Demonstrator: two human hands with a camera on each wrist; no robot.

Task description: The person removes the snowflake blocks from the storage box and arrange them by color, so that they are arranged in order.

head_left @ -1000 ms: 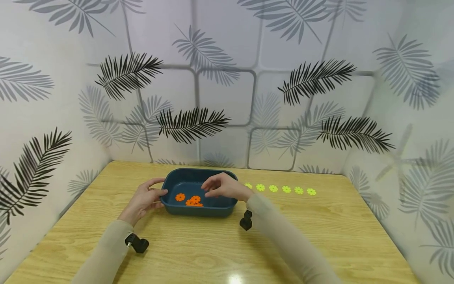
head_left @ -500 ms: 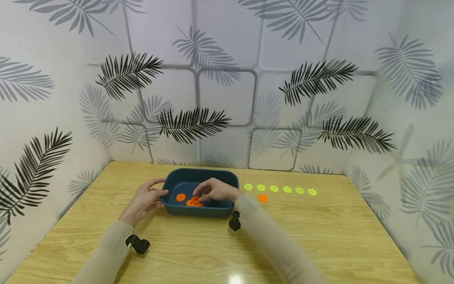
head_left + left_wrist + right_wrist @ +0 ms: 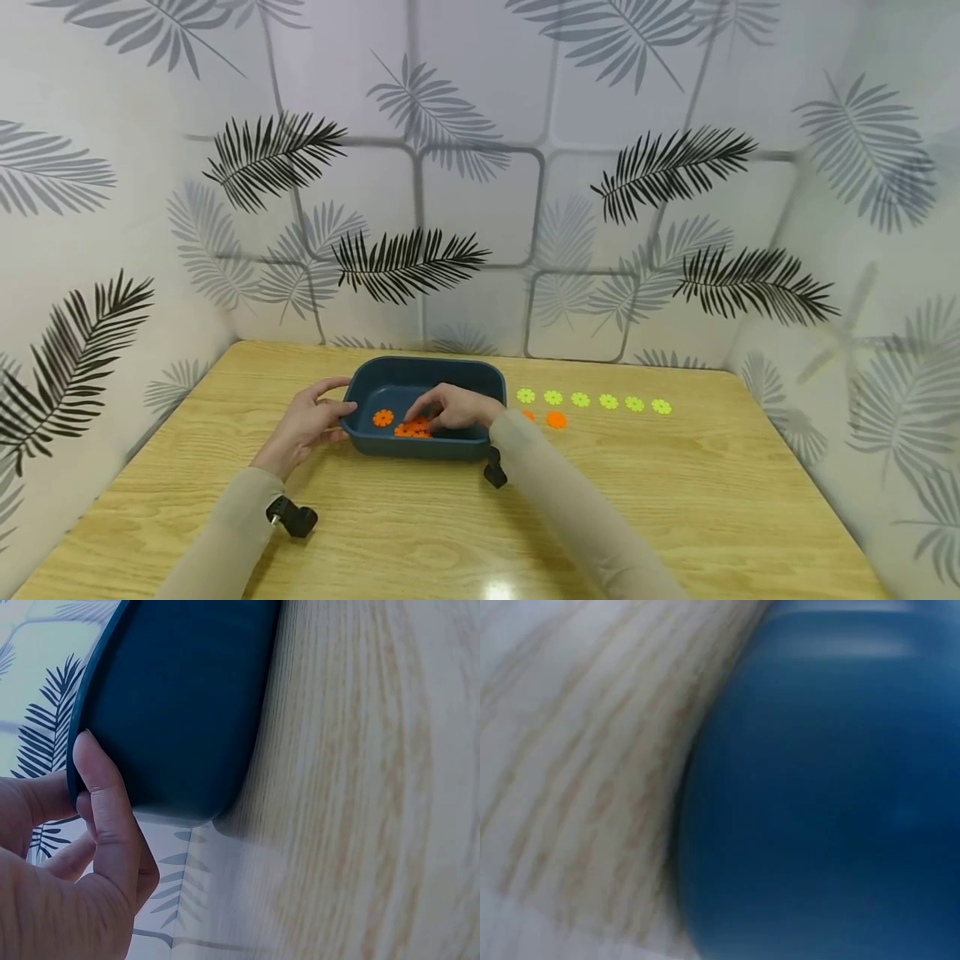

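A dark blue plastic basin (image 3: 420, 447) sits on the table with several orange flower-shaped pieces (image 3: 383, 417) inside. My left hand (image 3: 300, 425) grips its left end, thumb over the rim and fingers along the outside wall; the left wrist view shows this hand (image 3: 97, 855) on the basin's edge (image 3: 180, 712). My right hand (image 3: 453, 408) reaches into the basin, its curled fingers at the cluster of orange pieces near the front wall. Whether it pinches one cannot be made out. The right wrist view shows only the basin's blurred outer wall (image 3: 825, 795).
Right of the basin, several yellow-green flower-shaped pieces (image 3: 581, 400) lie in a row. In front of that row is an orange piece (image 3: 557, 420), and another orange piece (image 3: 528, 415) is partly hidden by the right sleeve. Patterned walls enclose the wooden table (image 3: 420, 533).
My right hand has moved left and down to the orange pieces in the basin. Its sleeve has uncovered orange pieces on the table. The left hand and basin stay in place.
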